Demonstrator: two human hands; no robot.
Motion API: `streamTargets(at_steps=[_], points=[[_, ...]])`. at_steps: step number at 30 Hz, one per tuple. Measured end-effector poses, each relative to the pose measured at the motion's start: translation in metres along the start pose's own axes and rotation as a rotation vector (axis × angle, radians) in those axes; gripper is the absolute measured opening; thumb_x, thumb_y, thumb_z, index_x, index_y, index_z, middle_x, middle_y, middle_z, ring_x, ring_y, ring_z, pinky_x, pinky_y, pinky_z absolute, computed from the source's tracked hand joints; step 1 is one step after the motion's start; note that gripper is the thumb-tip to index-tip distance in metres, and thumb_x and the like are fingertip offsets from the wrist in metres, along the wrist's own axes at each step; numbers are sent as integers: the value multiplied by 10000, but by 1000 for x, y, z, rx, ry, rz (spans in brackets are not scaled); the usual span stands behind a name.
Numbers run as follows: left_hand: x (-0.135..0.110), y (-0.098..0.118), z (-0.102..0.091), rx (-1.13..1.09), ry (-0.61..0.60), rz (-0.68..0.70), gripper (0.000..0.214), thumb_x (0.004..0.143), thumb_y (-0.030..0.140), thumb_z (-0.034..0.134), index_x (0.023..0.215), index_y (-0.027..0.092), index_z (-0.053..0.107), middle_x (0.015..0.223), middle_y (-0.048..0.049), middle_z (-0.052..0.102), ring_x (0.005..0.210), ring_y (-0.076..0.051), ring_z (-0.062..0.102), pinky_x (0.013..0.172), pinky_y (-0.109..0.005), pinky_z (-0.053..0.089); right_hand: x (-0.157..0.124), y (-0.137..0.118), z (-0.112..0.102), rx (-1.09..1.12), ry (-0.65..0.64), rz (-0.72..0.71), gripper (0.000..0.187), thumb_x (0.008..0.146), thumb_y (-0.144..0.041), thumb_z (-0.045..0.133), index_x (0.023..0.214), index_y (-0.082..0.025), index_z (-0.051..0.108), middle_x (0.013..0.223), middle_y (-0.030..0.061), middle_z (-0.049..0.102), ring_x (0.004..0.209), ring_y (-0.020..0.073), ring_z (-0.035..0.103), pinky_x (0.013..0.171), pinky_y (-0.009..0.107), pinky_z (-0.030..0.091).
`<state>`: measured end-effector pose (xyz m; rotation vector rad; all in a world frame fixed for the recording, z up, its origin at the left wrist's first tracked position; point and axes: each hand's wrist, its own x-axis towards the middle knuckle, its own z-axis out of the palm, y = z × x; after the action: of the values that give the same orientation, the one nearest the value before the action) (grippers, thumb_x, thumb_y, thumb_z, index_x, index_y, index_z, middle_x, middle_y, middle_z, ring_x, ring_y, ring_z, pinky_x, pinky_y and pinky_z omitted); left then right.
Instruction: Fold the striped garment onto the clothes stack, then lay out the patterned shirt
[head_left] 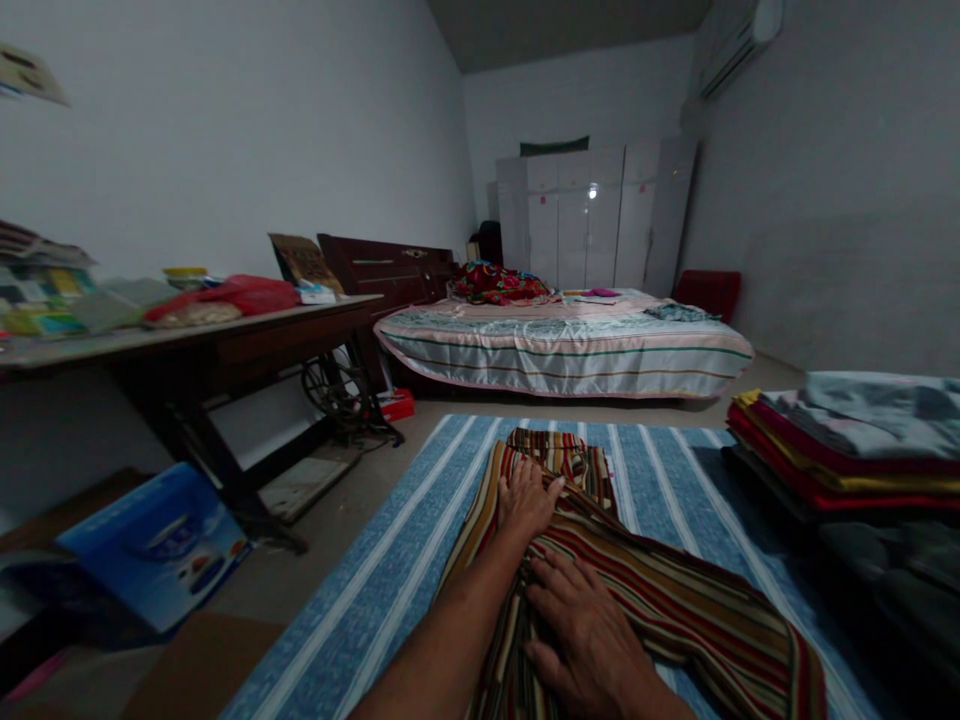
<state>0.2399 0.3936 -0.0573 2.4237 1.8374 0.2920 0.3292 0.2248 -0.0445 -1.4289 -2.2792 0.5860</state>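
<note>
A pair of striped trousers [675,575] in brown, red, cream and black lies on a blue and white striped sheet [397,560]. Their gathered waist is at the far end, and one leg slants off toward the lower right. My left hand [527,497] rests flat on the cloth just below the waist, fingers apart. Nearer to me, my right hand [589,625] lies palm down where the legs part, its fingers stretched out over the fabric. Neither hand grips anything visible. The near end of the other leg is partly covered by my right hand and forearms.
Folded clothes [847,440] are piled at the right, beside darker cloth. On the left stand a sewing-machine table [300,320] with items on it and a blue box [161,550]. A bed [562,350] and a white wardrobe [574,215] are beyond.
</note>
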Motion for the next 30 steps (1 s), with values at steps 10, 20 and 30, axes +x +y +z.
streamTargets(at_steps=[10, 20, 30], points=[[-2, 3, -6, -15, -15, -20, 685, 908, 580, 149, 1382, 147, 389, 1516, -91, 292, 1415, -229, 192, 1133, -531, 155, 1, -2, -3, -13, -11, -8, 496, 841, -408, 500, 1328, -320, 479, 1526, -38, 266, 1412, 243, 173, 1141, 493, 126], [-3, 5, -12, -34, -53, -38, 680, 902, 572, 173, 1396, 150, 372, 1525, -83, 267, 1422, -225, 164, 1140, -517, 126, 3, 0, -2, -62, -54, -61, 497, 862, -363, 474, 1355, -382, 412, 1525, -58, 271, 1403, 282, 185, 1118, 554, 146], [-6, 6, -14, -2, -23, -17, 667, 910, 560, 177, 1386, 143, 384, 1511, -92, 300, 1412, -232, 196, 1129, -521, 162, 5, 1, -2, -54, -49, -68, 527, 854, -366, 497, 1369, -397, 393, 1516, -58, 295, 1392, 304, 209, 1109, 566, 166]])
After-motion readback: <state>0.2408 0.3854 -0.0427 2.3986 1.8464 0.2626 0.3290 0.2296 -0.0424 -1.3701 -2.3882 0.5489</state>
